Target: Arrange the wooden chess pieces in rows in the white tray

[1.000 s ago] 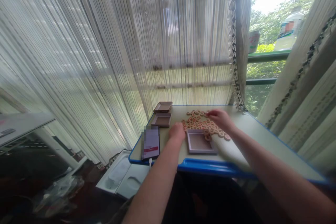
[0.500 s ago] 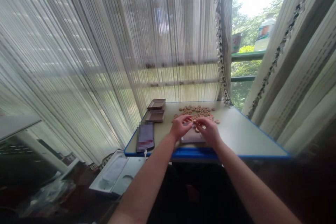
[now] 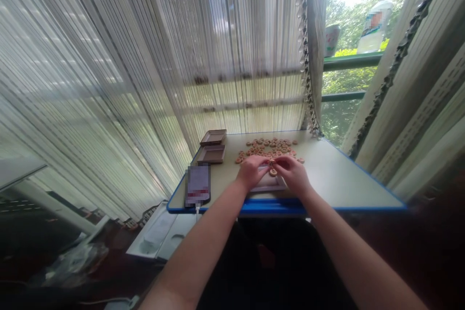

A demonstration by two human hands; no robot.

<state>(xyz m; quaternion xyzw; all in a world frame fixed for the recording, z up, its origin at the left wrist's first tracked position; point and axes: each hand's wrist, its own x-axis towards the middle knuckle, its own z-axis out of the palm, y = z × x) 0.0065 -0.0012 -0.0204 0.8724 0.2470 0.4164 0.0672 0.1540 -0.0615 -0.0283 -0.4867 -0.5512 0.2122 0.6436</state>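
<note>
Both my hands meet over a shallow pale tray [image 3: 267, 185] near the front edge of the table. Between their fingertips is a small round wooden game piece [image 3: 271, 162] with a dark marking. My left hand [image 3: 250, 172] is closed, pinching it from the left. From the right, my right hand [image 3: 295, 174] pinches the same piece. Just below the fingers, another round wooden piece [image 3: 273, 172] lies at the tray. Beyond my hands, many similar pieces [image 3: 271, 143] are scattered on the table, partly hidden by my fingers.
Two shallow brown trays, a rear one [image 3: 213, 136] and a nearer one [image 3: 211, 154], sit at the table's left. In front of them lies a phone [image 3: 198, 185] with a white cable [image 3: 197, 213]. An open white box [image 3: 156, 235] stands lower left. Curtains [image 3: 247, 48] hang behind the table [image 3: 345, 179].
The view has tilted and shifted slightly. My fingertips have come together around a game piece, which now shows upright between them, and the loose piece beneath is more visible.
</note>
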